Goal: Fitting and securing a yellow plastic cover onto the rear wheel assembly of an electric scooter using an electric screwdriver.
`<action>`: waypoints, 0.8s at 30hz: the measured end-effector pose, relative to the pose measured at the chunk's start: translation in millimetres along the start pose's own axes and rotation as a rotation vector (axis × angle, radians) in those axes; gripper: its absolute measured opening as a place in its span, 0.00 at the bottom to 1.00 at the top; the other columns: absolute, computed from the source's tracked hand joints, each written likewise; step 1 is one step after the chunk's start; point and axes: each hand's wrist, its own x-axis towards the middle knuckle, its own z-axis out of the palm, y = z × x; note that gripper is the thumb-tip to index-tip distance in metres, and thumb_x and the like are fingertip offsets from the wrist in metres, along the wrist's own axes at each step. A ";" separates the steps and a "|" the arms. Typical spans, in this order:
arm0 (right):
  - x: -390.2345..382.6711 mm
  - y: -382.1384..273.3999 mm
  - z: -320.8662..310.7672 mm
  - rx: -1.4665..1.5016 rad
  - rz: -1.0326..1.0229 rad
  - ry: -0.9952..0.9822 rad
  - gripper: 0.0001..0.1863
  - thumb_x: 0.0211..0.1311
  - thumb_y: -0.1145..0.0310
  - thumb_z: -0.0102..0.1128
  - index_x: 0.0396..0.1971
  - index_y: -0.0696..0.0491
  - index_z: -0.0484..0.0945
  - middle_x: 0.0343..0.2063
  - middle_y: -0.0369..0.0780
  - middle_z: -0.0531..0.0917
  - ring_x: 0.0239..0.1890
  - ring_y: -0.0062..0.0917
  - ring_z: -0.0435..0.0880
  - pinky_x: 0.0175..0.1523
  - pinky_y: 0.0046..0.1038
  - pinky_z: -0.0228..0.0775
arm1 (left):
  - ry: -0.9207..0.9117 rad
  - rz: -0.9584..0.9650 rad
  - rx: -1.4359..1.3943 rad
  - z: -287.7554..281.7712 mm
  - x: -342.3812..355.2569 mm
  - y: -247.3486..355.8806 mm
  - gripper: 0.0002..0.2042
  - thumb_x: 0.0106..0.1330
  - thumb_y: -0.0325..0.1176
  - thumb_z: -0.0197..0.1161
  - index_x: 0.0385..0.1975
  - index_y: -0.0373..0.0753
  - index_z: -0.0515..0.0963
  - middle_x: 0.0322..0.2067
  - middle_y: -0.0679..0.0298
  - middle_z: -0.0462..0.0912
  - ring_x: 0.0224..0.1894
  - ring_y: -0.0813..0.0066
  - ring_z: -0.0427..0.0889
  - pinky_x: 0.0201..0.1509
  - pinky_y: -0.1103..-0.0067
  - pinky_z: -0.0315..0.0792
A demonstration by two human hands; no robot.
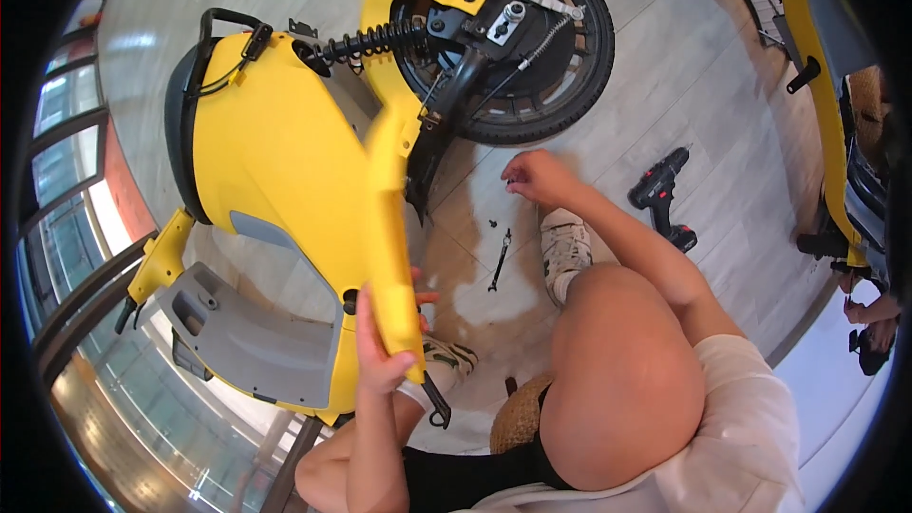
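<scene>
A long yellow body panel (388, 228) stands up in front of the scooter, slightly blurred. My left hand (385, 366) is closed around its lower end, thumb on the near side. My right hand (541, 179) hangs over the floor close to the rear wheel (597, 66). Its fingers are curled together around a tiny dark thing, too small to name. Below that hand a wrench (501, 264) and a small dark screw (493, 223) lie on the floor. The yellow scooter (275, 133) has its coil-spring shock absorber (375, 41) and wheel side exposed.
A black cordless drill (657, 192) lies on the floor right of my right forearm. My shoes (567, 245) flank the wrench. Another yellow vehicle (817, 85) stands at the far right, near another person's hands (869, 312). Glass railing (123, 437) runs along the left.
</scene>
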 end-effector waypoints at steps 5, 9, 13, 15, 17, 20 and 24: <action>-26.5 -22.0 -62.0 0.344 -0.066 0.231 0.13 0.52 0.76 0.75 0.39 0.56 0.86 0.31 0.38 0.88 0.34 0.20 0.86 0.43 0.23 0.79 | -0.098 0.069 0.564 35.4 28.0 4.6 0.53 0.43 0.37 0.80 0.71 0.33 0.55 0.61 0.51 0.70 0.63 0.56 0.73 0.65 0.66 0.70; -43.0 -31.5 -112.7 0.637 -0.041 0.516 0.10 0.58 0.78 0.70 0.40 0.61 0.83 0.31 0.38 0.87 0.32 0.20 0.85 0.40 0.22 0.79 | -0.026 0.268 1.122 60.0 52.0 15.8 0.53 0.39 0.35 0.79 0.71 0.33 0.57 0.54 0.48 0.72 0.56 0.49 0.76 0.58 0.63 0.74; -54.5 -44.8 -142.0 0.780 -0.098 0.701 0.10 0.61 0.80 0.67 0.42 0.62 0.81 0.30 0.38 0.85 0.31 0.19 0.84 0.40 0.22 0.78 | 0.074 0.468 1.233 67.8 82.5 9.9 0.52 0.37 0.34 0.78 0.69 0.32 0.61 0.53 0.46 0.73 0.54 0.47 0.76 0.56 0.63 0.75; -54.2 -55.4 -141.2 0.805 -0.115 0.714 0.10 0.61 0.81 0.66 0.42 0.62 0.81 0.31 0.38 0.85 0.31 0.19 0.84 0.41 0.22 0.78 | 0.107 0.552 1.295 67.1 96.3 12.1 0.51 0.38 0.34 0.77 0.69 0.32 0.61 0.53 0.47 0.73 0.54 0.47 0.77 0.56 0.63 0.76; -53.0 -62.5 -136.9 0.821 -0.171 0.753 0.10 0.60 0.81 0.67 0.42 0.62 0.81 0.32 0.38 0.85 0.32 0.19 0.84 0.41 0.22 0.78 | 0.118 0.582 1.315 67.7 107.2 15.6 0.50 0.38 0.34 0.77 0.69 0.32 0.61 0.53 0.47 0.74 0.54 0.47 0.77 0.56 0.63 0.76; -50.1 -60.5 -131.7 0.866 -0.219 0.720 0.13 0.58 0.81 0.70 0.43 0.62 0.82 0.35 0.37 0.85 0.36 0.16 0.83 0.43 0.19 0.78 | 0.127 0.609 1.328 68.8 116.0 14.2 0.50 0.39 0.34 0.76 0.69 0.33 0.62 0.54 0.48 0.74 0.55 0.48 0.77 0.56 0.64 0.76; -50.8 -65.1 -127.6 0.836 -0.263 0.718 0.13 0.58 0.82 0.70 0.43 0.62 0.82 0.35 0.37 0.85 0.36 0.16 0.83 0.43 0.19 0.78 | 0.058 0.588 1.338 77.4 114.4 8.3 0.49 0.39 0.34 0.76 0.69 0.34 0.63 0.54 0.49 0.74 0.54 0.48 0.78 0.56 0.64 0.76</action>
